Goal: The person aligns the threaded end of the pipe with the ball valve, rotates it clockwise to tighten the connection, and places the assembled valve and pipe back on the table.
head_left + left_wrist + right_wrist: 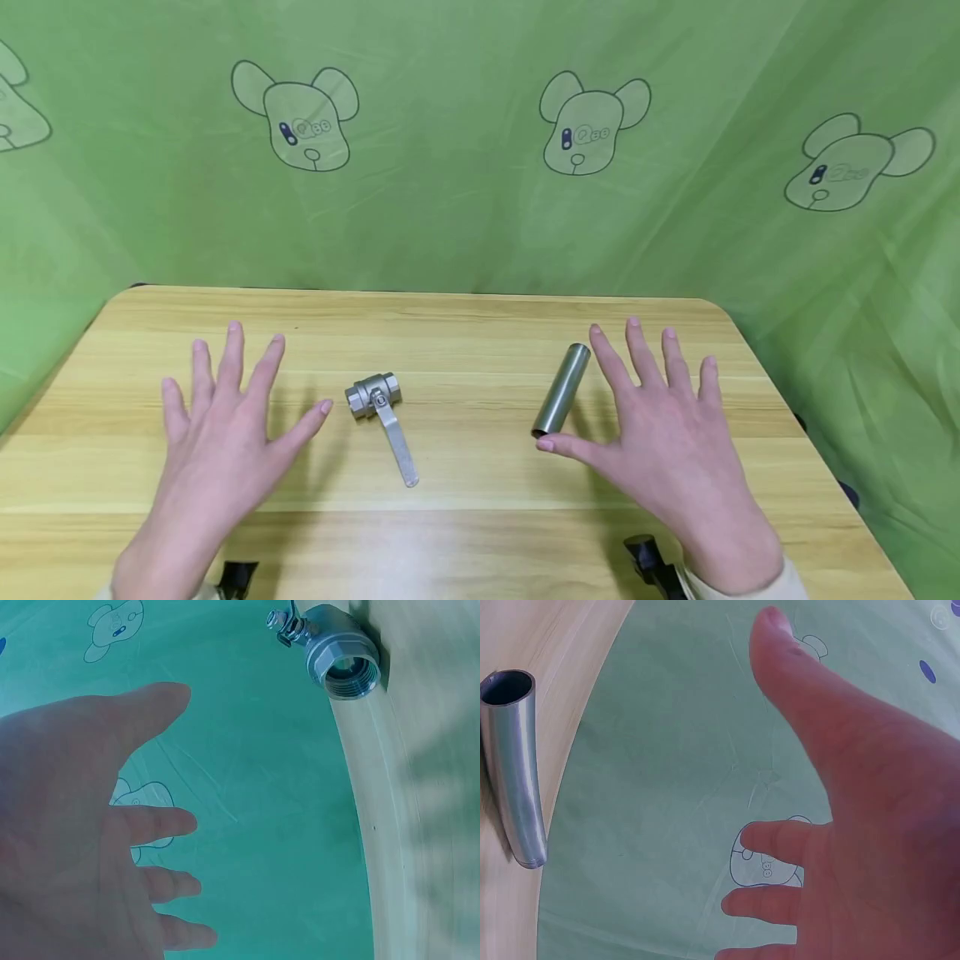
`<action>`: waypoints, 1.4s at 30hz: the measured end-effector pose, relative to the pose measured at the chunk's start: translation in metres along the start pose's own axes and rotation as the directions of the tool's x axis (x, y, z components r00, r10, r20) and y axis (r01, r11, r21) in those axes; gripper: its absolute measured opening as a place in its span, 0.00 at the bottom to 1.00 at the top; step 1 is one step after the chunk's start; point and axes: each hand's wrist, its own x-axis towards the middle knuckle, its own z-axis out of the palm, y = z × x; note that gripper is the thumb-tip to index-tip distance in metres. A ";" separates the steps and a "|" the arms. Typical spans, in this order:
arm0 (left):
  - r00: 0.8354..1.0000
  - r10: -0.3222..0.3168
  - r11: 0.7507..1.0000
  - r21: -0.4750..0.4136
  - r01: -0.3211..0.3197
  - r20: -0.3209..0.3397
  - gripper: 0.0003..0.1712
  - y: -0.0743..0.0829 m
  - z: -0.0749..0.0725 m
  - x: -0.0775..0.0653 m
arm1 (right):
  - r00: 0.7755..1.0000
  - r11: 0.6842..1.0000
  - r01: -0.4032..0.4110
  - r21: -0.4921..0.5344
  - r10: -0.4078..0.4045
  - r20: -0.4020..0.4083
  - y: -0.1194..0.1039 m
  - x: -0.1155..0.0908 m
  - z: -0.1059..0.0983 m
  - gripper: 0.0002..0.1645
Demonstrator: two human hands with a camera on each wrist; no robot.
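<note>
A metal ball valve lies on the wooden table, its flat lever handle slanting toward the near side. In the left wrist view the valve's threaded opening shows. My left hand hovers to the left of the valve with fingers spread, holding nothing. Right of the valve lies a short metal pipe, tilted away to the right. Over the table beside it, my right hand has its fingers spread and holds nothing; its thumb overlaps the pipe's near end in the head view. The right wrist view shows the pipe's hollow end.
The wooden table has rounded far corners. Behind it and along its sides hangs a green curtain printed with cartoon animal heads. A black strap mount sits at the right wrist, and another at the left.
</note>
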 end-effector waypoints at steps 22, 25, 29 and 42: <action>0.997 0.000 0.999 -0.045 0.003 0.072 0.55 0.015 0.025 -0.006 | 1.000 0.997 0.025 0.078 -0.025 -0.002 0.003 -0.003 0.008 0.70; 0.998 0.008 0.999 -0.045 -0.006 0.061 0.54 0.015 0.027 -0.007 | 1.000 0.995 0.023 0.096 -0.023 -0.008 0.004 -0.002 0.009 0.67; 1.000 -0.016 0.992 -0.123 0.019 0.024 0.50 0.014 0.030 -0.004 | 0.996 0.992 0.044 0.122 -0.034 -0.079 0.007 0.002 0.013 0.60; 0.962 -0.227 0.757 -0.594 0.271 0.150 0.33 0.003 0.043 0.008 | 0.943 0.889 0.063 0.454 0.095 -0.318 0.025 0.021 0.044 0.29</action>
